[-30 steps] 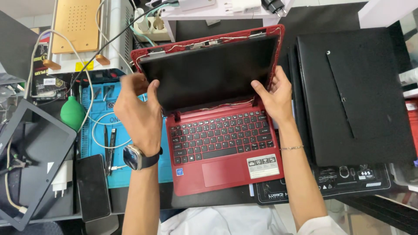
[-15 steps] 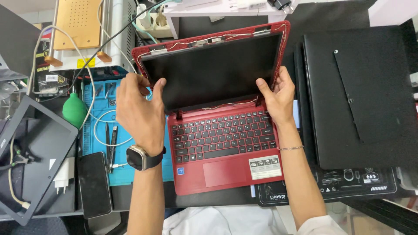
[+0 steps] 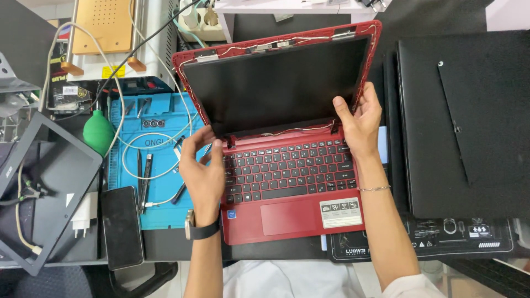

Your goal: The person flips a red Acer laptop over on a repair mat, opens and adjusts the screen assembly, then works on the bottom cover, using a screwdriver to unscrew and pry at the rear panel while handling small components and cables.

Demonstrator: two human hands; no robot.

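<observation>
A red laptop (image 3: 287,218) lies open in front of me, its black keyboard facing up. The screen (image 3: 276,83) has no bezel, and thin wires run around the red lid frame (image 3: 276,44). My left hand (image 3: 203,168), a black watch on its wrist, pinches the lid's lower-left corner next to the hinge. My right hand (image 3: 360,118) grips the lid's lower-right edge, thumb on the front of the panel.
Left of the laptop lies a blue work mat (image 3: 160,204) with tweezers, tools and a white cable. Beside it are a green blower bulb (image 3: 98,131), a black phone (image 3: 121,226) and a tablet frame (image 3: 44,187). Black laptops (image 3: 464,121) are stacked at the right.
My left hand has slid down the lid's left edge to the lower-left corner by the hinge. My right hand stays on the lower-right edge. The lid stands slightly more upright.
</observation>
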